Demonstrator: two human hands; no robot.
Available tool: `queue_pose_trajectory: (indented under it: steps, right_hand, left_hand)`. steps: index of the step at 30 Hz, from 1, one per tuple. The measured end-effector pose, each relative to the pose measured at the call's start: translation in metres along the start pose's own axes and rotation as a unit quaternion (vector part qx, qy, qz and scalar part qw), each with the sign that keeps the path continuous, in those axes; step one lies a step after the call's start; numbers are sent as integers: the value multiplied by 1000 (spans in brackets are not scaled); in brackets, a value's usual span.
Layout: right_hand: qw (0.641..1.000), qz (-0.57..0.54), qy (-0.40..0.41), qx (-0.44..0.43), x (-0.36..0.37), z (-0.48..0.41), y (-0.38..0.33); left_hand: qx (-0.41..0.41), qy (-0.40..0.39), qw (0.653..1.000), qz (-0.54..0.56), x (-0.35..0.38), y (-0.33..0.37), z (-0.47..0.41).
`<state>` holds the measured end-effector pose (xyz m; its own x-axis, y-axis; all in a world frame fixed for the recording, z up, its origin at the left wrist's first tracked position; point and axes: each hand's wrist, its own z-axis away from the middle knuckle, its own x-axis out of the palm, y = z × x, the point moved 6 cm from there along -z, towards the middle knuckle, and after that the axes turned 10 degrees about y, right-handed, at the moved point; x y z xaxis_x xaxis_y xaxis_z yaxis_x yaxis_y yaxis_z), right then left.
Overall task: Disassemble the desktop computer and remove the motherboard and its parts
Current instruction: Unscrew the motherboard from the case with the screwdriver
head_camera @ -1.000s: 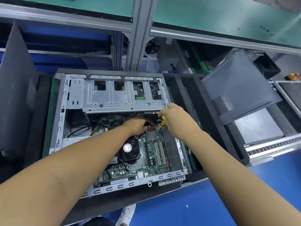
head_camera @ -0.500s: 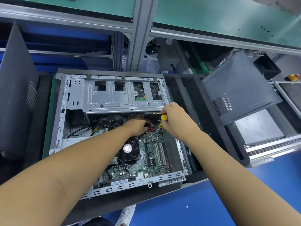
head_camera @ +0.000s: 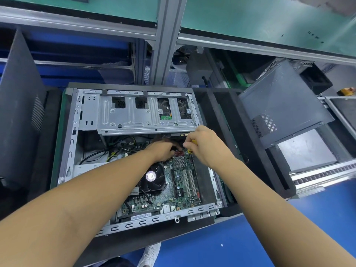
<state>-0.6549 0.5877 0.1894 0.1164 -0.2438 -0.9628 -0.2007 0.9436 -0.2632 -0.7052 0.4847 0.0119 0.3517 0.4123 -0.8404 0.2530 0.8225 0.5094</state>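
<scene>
Blue floor [head_camera: 250, 247], one motherboard [head_camera: 181, 189], left hand [head_camera: 163, 151], right hand [head_camera: 206, 145] pinching one yellow part [head_camera: 194, 141]

Inside the silver-grey computer case [head_camera: 71, 143] sits a green motherboard [head_camera: 185, 197] with a black fan [head_camera: 158, 182] bearing a round white sticker [head_camera: 150, 175] and red connectors [head_camera: 179, 153] beside a yellow tool handle [head_camera: 193, 141], while right of the case a dark grey panel [head_camera: 283, 101] shows a dotted patch.
</scene>
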Motion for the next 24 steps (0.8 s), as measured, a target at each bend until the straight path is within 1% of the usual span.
queue_pose_trajectory:
  steps: [3, 7, 14, 16, 21, 24]
  right_hand:
    - [1000, 16, 13, -13, -1, -2, -1]
    - [1000, 19, 14, 0, -2, -3, 4]
    - [999, 46, -24, -16, -2, 0, 7]
    - [999, 39, -33, -13, -1, 0, 7]
    - [1000, -2, -14, -8, -2, 2, 6]
    - [999, 21, -12, -21, -2, 1, 6]
  left_hand:
    - [3, -2, 1000, 21, -2, 2, 2]
    - [4, -11, 1000, 17, -6, 5, 5]
    - [27, -32, 999, 16, -11, 17, 9]
    - [24, -34, 999, 18, -11, 19, 9]
    - [38, -41, 998, 14, -13, 35, 12]
    - [27, -36, 998, -40, -6, 45, 11]
